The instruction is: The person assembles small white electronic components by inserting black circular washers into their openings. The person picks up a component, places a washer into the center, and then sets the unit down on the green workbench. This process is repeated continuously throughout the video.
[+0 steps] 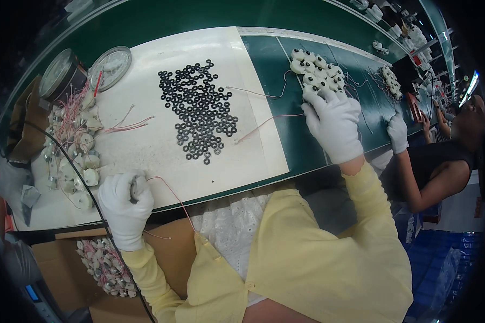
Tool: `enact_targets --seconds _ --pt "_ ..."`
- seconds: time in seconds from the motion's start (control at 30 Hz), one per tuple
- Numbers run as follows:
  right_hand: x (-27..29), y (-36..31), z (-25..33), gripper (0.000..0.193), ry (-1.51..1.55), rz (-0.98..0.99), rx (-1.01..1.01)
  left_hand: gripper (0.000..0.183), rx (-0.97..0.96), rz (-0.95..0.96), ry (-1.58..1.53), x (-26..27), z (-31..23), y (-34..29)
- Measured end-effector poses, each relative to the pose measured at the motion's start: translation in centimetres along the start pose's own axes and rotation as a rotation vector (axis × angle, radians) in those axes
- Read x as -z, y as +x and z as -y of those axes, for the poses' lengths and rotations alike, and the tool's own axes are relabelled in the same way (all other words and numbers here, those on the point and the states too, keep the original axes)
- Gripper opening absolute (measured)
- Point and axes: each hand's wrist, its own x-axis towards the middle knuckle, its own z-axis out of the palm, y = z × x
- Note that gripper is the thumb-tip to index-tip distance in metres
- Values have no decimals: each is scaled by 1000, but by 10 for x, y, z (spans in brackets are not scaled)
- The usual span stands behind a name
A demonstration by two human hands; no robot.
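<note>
My left hand (pixel 125 207), in a white glove, is curled at the table's front left edge around a small wired part. Its body is mostly hidden by the fingers, and a pink wire (pixel 173 192) runs from it toward my lap. At the right, my gloved right hand (pixel 335 126) has its fingers closed at the near edge of a cluster of white round parts with black rings on top (pixel 315 67). A pink wire (pixel 264 124) trails left from that hand; the part in its fingers is largely covered. Between the hands lie many black rubber rings (pixel 199 107) on a white sheet (pixel 253 156).
White wired parts (pixel 83 145) are heaped at the left, beside a dark round tin (pixel 62 75) and its lid (pixel 110 67). Below is a cardboard box (pixel 64 269) of similar parts. A black cable (pixel 81 175) crosses there. A co-worker's gloved hand (pixel 397 132) is at the right.
</note>
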Motion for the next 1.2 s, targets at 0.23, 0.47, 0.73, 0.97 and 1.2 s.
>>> enact_targets --seconds 0.23,0.47,0.73,0.97,1.2 --pt "33 -33 -15 12 65 92 -128 17 -6 19 -10 3 0 -2" --pt "31 -40 -26 13 90 127 -162 23 24 -129 -106 6 0 -7" --pt "80 -8 36 64 1561 305 -435 22 -606 -17 -256 67 -58 24" --pt "52 18 139 76 2197 893 -740 21 -446 -227 -120 18 -113 52" --pt "27 -2 103 73 2562 958 -1041 34 -164 22 -184 36 -37 26"
